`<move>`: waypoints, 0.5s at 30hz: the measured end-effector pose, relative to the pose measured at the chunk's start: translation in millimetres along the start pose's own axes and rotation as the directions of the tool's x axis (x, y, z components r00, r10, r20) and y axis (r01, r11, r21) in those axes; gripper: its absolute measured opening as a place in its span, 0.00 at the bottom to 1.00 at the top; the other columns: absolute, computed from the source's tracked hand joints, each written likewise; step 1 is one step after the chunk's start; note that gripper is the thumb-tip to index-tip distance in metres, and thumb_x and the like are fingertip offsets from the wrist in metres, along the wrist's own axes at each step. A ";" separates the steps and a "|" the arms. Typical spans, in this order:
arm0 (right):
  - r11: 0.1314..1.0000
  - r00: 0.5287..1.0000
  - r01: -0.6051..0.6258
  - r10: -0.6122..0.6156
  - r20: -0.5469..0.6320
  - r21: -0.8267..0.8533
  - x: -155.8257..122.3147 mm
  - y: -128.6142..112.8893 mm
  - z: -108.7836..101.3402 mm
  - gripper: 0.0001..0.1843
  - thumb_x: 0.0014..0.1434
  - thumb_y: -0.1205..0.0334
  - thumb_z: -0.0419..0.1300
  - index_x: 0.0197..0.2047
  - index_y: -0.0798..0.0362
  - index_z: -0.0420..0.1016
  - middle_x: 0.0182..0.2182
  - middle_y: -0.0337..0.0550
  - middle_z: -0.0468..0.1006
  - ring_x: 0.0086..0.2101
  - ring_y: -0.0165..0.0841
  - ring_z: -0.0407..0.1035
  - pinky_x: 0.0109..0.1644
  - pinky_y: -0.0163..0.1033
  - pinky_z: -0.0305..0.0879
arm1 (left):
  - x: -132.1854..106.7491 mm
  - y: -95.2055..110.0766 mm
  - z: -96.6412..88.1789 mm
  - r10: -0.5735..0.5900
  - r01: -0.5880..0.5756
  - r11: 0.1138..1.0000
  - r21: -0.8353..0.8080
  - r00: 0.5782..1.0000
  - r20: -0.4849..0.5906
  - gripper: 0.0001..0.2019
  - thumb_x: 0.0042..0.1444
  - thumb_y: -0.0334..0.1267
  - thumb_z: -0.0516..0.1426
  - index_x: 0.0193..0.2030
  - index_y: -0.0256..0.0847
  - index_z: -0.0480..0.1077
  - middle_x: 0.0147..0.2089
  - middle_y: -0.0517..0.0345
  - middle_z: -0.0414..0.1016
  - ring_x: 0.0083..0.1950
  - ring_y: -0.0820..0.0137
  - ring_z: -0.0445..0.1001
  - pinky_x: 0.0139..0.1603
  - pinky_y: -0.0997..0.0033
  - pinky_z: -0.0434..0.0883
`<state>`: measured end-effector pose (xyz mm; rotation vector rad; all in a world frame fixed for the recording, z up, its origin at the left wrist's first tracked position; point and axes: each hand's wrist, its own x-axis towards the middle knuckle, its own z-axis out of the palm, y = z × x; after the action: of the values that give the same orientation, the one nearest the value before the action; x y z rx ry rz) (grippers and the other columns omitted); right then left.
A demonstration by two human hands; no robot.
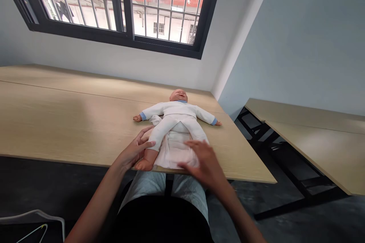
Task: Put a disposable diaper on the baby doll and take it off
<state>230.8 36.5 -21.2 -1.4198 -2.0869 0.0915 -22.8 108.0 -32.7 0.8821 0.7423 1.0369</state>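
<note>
The doll (176,115) lies on its back near the front edge of the desk (71,121), arms out, head toward the window (128,3). The left hand (134,152) is wrapped around the doll's lower leg just above the foot. The right hand (203,163), a bit blurred, lies palm-down and spread flat on the white cloth (172,150) between the legs, gripping nothing.

Table (57,121) open left of the doll (176,115) — wall (114,60) close behind its head
</note>
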 end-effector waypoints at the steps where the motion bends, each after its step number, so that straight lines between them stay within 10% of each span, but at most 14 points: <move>1: 0.997 0.998 0.056 -0.055 0.025 -0.061 -3.5 -9.5 6.7 0.31 0.56 0.51 0.67 0.59 0.51 0.67 0.56 0.51 0.72 0.58 0.48 0.63 0.68 0.60 0.46 | -0.3 -1.1 0.1 0.012 -0.012 1.000 0.016 1.000 0.014 0.39 0.43 0.31 0.70 0.63 0.50 0.64 0.57 0.54 0.76 0.58 0.60 0.74 0.53 0.70 0.72; 6: 0.941 0.976 0.215 -0.202 0.077 -0.261 0.7 -19.8 21.5 0.14 0.55 0.77 0.56 0.43 0.52 0.73 0.43 0.45 0.77 0.46 0.39 0.70 0.68 0.53 0.47 | -1.5 -5.5 3.6 0.062 -0.065 0.975 0.212 0.998 0.016 0.34 0.44 0.34 0.68 0.61 0.45 0.69 0.57 0.54 0.75 0.58 0.62 0.72 0.53 0.75 0.70; 12: 0.807 0.892 0.357 -0.444 -0.083 -0.471 37.6 -17.3 -8.1 0.13 0.64 0.75 0.49 0.41 0.53 0.73 0.31 0.42 0.74 0.32 0.34 0.66 0.48 0.41 0.61 | -2.3 -7.4 10.3 0.160 -0.131 0.907 0.400 0.986 -0.040 0.30 0.43 0.39 0.64 0.56 0.40 0.69 0.47 0.53 0.76 0.49 0.61 0.74 0.49 0.67 0.71; 15: 0.732 0.893 0.363 -0.451 -0.011 -0.577 73.3 -21.8 -22.6 0.11 0.67 0.69 0.50 0.43 0.50 0.74 0.32 0.41 0.74 0.29 0.33 0.65 0.31 0.38 0.53 | -1.3 -8.9 8.4 0.173 -0.118 0.850 0.513 0.983 -0.060 0.26 0.42 0.41 0.63 0.50 0.38 0.69 0.43 0.53 0.75 0.43 0.61 0.74 0.44 0.65 0.70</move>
<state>206.7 84.5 37.7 -1.1677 -2.3463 -0.8580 -12.5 102.5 -36.6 1.3645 1.0793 1.0422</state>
